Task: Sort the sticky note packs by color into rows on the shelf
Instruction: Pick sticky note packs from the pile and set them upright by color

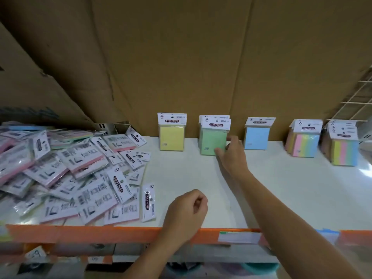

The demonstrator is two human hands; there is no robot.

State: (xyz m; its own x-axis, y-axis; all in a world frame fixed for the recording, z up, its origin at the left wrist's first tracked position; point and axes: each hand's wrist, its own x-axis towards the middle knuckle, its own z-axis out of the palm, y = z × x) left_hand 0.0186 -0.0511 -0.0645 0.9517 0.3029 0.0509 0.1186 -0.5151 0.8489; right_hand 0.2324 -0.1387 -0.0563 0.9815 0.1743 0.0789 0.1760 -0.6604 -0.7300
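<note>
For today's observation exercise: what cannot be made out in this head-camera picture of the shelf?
Head view:
- pile: cropped by left edge; face-down packs hide most colours.
- green stack: front pack hides the count.
- right hand: grip or touch unclear.
- shelf labels: blurred.

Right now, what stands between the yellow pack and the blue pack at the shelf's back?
The green packs, upright, with the right hand holding the front one, as the head view shows.
</note>
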